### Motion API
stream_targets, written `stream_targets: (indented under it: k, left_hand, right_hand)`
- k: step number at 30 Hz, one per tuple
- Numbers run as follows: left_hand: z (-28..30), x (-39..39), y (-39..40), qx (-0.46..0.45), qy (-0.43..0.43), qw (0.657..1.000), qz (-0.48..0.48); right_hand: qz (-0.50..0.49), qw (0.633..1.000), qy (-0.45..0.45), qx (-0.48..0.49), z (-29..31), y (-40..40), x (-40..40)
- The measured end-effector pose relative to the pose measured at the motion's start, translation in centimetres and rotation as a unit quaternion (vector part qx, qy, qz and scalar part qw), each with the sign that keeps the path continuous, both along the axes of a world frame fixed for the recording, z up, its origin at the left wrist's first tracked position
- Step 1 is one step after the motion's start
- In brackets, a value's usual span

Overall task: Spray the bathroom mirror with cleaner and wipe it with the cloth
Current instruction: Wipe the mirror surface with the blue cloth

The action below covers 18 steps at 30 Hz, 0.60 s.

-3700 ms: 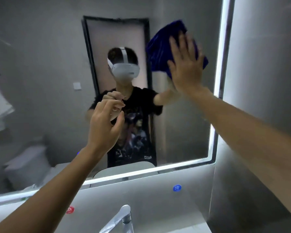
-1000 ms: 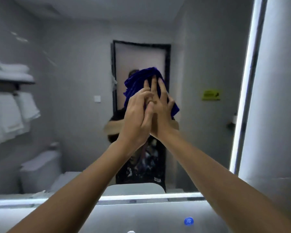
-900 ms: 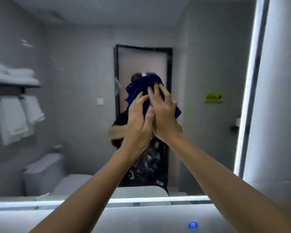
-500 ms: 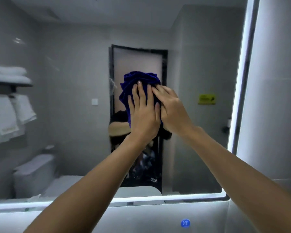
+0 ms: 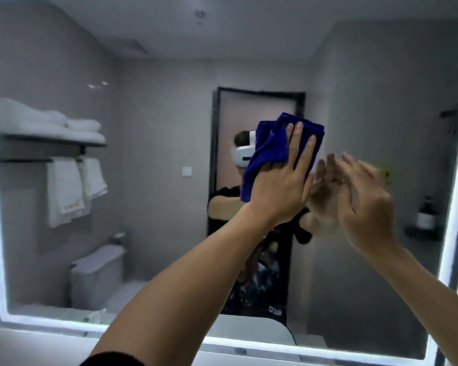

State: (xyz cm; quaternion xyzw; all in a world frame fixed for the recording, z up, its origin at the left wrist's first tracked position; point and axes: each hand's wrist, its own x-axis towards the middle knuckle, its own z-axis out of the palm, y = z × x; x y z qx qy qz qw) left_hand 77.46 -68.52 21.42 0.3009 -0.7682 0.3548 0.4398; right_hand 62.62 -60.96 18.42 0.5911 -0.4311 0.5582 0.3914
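Note:
The bathroom mirror (image 5: pixel 156 75) with a lit white border fills the view. A dark blue cloth (image 5: pixel 267 151) is pressed flat against the glass near its middle. My left hand (image 5: pixel 283 186) lies on the cloth with fingers spread and pointing up, pinning it to the mirror. To the right of it, my right hand (image 5: pixel 365 196) is off the cloth, fingers apart and blurred, holding nothing, close to the glass. No spray bottle is in view.
The mirror reflects a person in a white headset and black shirt, a dark-framed door, a shelf with white towels (image 5: pixel 64 186) at the left, a toilet (image 5: pixel 98 270) below and a dark bottle (image 5: pixel 426 215) on a shelf at the right.
The cloth passed from my right hand to my left. Half a second ago both hands were on it; now only the left presses it and the right has moved off to the right.

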Motion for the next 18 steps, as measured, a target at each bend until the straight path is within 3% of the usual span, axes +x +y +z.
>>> stream_targets:
  k: [8,18]
  left_hand:
    - [6.7,8.9,-3.0,-0.086,-0.009,0.996,0.032]
    - [9.0,25.5,-7.7,-0.072,0.090,0.988,0.101]
  right_hand:
    - [-0.056,0.998,-0.003,-0.024,-0.4,-2.2,3.5]
    - [-0.099,0.990,0.100,-0.025,5.6,-7.7,16.6]
